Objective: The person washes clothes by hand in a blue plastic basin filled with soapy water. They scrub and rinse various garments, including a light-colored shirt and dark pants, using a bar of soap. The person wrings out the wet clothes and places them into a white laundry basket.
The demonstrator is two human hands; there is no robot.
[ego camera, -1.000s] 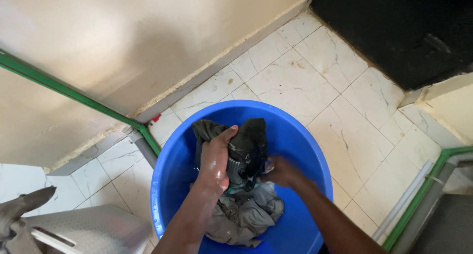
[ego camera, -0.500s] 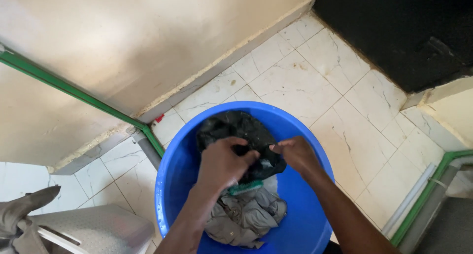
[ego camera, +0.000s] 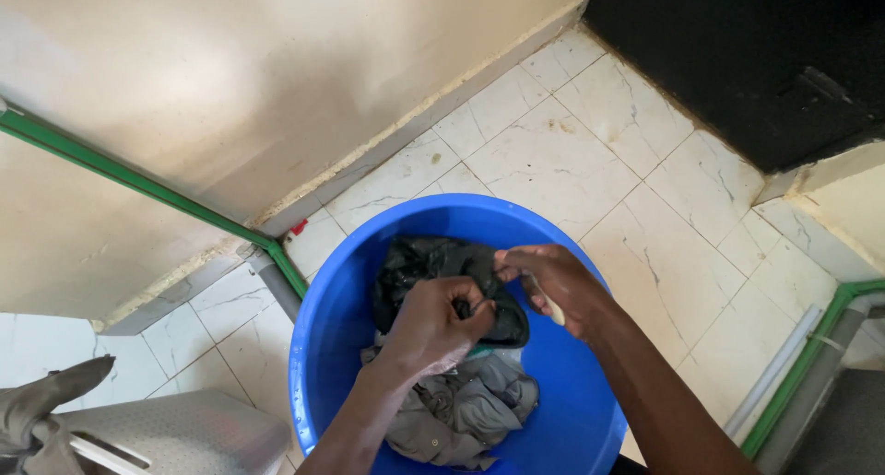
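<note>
The left hand [ego camera: 433, 323] is curled into a tight fist, its fingers bunched around a fold of the dark wet garment [ego camera: 433, 268], which it grips at the cloth's near edge. The right hand [ego camera: 551, 286] is also closed, fingers pinched down on the same garment's edge at about 3 o'clock from the left hand; a pale sliver shows under its palm, too hidden to identify. The two hands sit close together, just apart, with the dark cloth stretched between and beyond them toward 11 o'clock, lifted slightly above the rest of the laundry.

Everything happens inside one round blue plastic basin [ego camera: 332, 346] standing on the white marbled floor tiles [ego camera: 636, 189]. Below the hands, at 6 o'clock, lies one crumpled grey garment [ego camera: 461, 410], touching the dark one's lower edge.

Two green pipes are in view: one green pipe [ego camera: 138, 180] slants along the cream wall [ego camera: 277, 79] at 10 o'clock and bends down near the basin's rim, the other green pipe [ego camera: 811, 364] runs at 4 o'clock. A grey chair seat [ego camera: 166, 438] sits at 8 o'clock, and a black doormat [ego camera: 737, 51] at 1 o'clock.
</note>
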